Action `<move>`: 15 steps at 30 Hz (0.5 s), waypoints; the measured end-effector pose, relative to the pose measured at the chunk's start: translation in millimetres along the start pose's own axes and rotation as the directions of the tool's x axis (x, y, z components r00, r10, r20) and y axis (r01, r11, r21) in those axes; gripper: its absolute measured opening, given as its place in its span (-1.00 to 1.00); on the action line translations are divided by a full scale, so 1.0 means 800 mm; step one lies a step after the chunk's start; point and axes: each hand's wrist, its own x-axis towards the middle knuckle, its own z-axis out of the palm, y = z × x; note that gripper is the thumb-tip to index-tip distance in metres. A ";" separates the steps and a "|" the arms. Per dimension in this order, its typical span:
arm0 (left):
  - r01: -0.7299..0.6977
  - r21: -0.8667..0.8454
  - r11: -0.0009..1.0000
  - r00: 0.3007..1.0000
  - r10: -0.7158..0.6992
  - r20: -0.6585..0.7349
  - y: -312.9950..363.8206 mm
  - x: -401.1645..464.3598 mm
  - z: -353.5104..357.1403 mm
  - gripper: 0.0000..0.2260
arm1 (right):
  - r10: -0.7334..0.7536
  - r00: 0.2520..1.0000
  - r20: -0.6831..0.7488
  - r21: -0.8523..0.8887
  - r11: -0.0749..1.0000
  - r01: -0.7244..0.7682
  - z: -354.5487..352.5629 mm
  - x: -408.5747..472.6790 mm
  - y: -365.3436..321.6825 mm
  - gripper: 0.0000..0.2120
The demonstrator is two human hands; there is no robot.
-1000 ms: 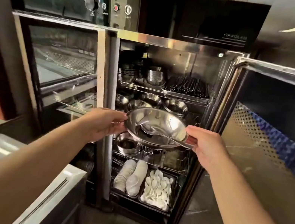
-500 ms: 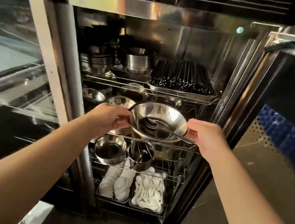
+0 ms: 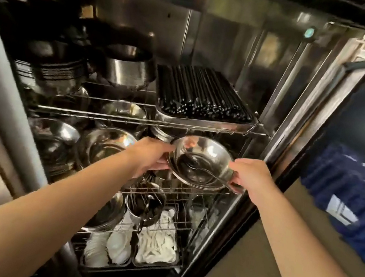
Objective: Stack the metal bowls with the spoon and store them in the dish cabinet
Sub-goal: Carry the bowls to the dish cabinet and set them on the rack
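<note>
Sitting between both hands [image 3: 198, 165], gripped: stacked bowls [image 3: 207, 159] with spoon [image 3: 205, 170].

No legible text, labels or numbers anywhere in view.

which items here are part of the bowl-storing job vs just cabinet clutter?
Job: metal bowls with the spoon inside, gripped by left hand and right hand; dish cabinet.

Clutter: black chopsticks tray, stored bowls, white spoons, utensil cup.
</note>
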 end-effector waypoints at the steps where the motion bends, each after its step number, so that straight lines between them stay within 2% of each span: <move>1: 0.008 0.012 1.000 1.000 -0.008 0.011 -0.002 0.007 0.000 -0.81 | 0.000 1.000 -0.024 -0.024 1.000 0.000 0.005 0.003 0.003 -0.70; 5: 0.043 0.001 0.999 0.999 -0.043 0.015 -0.021 0.036 0.001 -0.73 | -0.003 0.998 -0.058 -0.131 0.991 -0.004 0.025 0.018 0.018 -0.67; 8: 0.071 0.007 0.997 0.997 -0.071 0.003 -0.036 0.052 0.003 -0.71 | -0.025 0.999 -0.044 -0.203 0.979 0.015 0.035 0.032 0.031 -0.72; 11: 0.109 0.014 0.994 0.993 -0.109 -0.039 -0.050 0.067 0.008 -0.67 | 0.001 1.000 -0.012 -0.253 0.967 -0.004 0.039 0.044 0.044 -0.56; 15: 0.135 0.021 0.991 0.988 -0.133 -0.078 -0.063 0.088 0.021 -0.70 | 0.010 1.000 -0.003 -0.319 0.948 -0.011 0.040 0.063 0.063 -0.59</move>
